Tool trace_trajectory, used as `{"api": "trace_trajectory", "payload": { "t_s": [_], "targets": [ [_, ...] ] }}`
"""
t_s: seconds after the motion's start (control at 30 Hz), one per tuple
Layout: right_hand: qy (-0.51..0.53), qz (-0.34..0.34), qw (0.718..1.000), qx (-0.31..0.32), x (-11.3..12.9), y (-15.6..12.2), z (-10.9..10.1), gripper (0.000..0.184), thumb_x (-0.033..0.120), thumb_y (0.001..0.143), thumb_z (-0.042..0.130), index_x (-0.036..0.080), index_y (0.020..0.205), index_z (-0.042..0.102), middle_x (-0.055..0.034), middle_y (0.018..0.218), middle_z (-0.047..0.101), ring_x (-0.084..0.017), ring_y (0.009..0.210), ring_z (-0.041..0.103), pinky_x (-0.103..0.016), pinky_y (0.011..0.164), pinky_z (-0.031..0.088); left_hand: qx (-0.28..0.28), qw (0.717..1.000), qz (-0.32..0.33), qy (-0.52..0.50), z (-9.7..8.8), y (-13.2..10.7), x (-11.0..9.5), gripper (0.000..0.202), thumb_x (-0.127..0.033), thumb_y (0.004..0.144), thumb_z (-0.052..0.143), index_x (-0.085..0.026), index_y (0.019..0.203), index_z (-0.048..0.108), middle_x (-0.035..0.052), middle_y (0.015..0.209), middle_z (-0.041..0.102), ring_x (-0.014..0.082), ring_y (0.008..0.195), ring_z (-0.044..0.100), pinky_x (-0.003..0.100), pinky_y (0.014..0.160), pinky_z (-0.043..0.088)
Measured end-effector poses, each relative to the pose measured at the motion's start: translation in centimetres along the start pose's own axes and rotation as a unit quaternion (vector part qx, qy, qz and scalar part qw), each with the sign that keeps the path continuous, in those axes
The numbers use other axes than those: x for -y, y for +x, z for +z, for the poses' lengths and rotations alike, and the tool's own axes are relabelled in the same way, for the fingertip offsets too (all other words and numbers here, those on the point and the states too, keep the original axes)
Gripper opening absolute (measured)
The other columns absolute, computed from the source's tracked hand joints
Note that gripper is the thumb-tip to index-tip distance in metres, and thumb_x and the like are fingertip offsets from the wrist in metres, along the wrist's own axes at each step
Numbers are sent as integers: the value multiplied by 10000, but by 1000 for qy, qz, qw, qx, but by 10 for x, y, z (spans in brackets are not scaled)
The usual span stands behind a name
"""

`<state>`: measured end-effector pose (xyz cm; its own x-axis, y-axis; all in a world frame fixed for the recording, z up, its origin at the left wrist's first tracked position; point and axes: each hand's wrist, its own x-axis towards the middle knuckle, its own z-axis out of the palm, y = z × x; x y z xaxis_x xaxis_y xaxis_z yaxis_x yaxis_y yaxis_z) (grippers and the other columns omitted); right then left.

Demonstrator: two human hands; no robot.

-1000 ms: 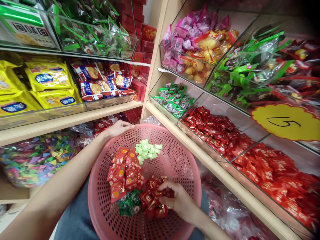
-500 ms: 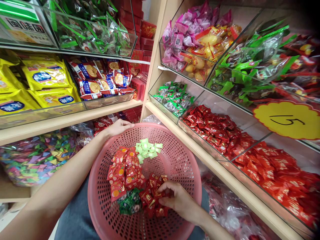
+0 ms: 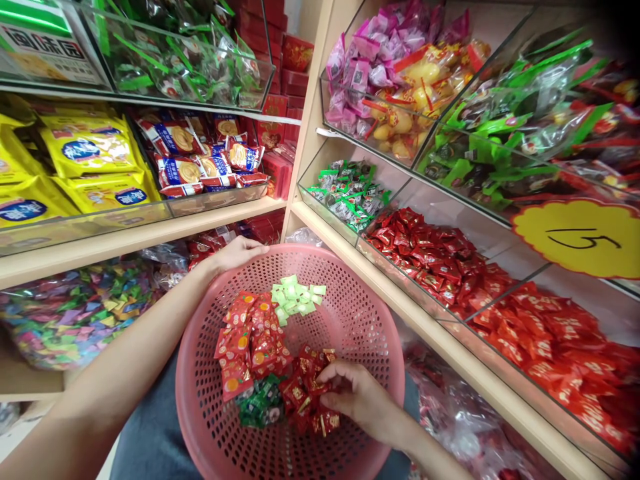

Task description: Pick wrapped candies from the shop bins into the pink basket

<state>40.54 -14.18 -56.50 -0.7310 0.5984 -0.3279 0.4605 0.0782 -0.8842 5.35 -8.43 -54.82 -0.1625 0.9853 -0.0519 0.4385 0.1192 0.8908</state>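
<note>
A round pink plastic basket (image 3: 373, 320) with a perforated wall rests on my lap, tilted toward me. My left hand (image 3: 243, 253) grips its far left rim. Inside, my right hand (image 3: 355, 397) has its thumb and fingers curled at the dark red and gold wrapped candies (image 3: 305, 387), touching the right side of that pile. Its fingertips partly hide the pieces between them. Beside that pile are green wrapped candies (image 3: 260, 402) and larger red packets with orange fruit prints (image 3: 253, 333). Pale green small packets (image 3: 295, 297) lie higher up in the basket.
Shelf bins on the right hold red wrapped candies (image 3: 545, 333) and green-silver candies (image 3: 350, 193), near the basket's rim. A yellow price tag (image 3: 580, 239) reads 15. Yellow packs (image 3: 90, 147) and biscuit packets (image 3: 183, 173) fill the left shelf. Below sits a bag of colourful candies (image 3: 75, 313).
Gold-edged red candies beneath my right fingers have shifted slightly, and that hand has edged a little to the right. My left hand stays on the rim.
</note>
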Motion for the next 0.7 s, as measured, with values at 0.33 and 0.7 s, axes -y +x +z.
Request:
{"api": "trace_trajectory", "payload": {
  "t_s": [0.33,0.7],
  "targets": [
    [-159,-25,987,-27,0,-5,-3,117,166,729,565,210,830,605,18,779,573,-126,724,513,-216,616,370,5,1000,10,6,-1,0,2,410,-512,652,593,-151,802,715,9,630,662,140,596,547,232,565,431],
    [-205,-45,978,7,18,-8,6,116,271,774,575,236,876,620,7,873,627,-157,825,547,-242,714,372,8,1000,19,9,-1,0,2,391,-498,651,590,-148,777,711,2,623,651,148,618,553,229,574,426]
  ]
}}
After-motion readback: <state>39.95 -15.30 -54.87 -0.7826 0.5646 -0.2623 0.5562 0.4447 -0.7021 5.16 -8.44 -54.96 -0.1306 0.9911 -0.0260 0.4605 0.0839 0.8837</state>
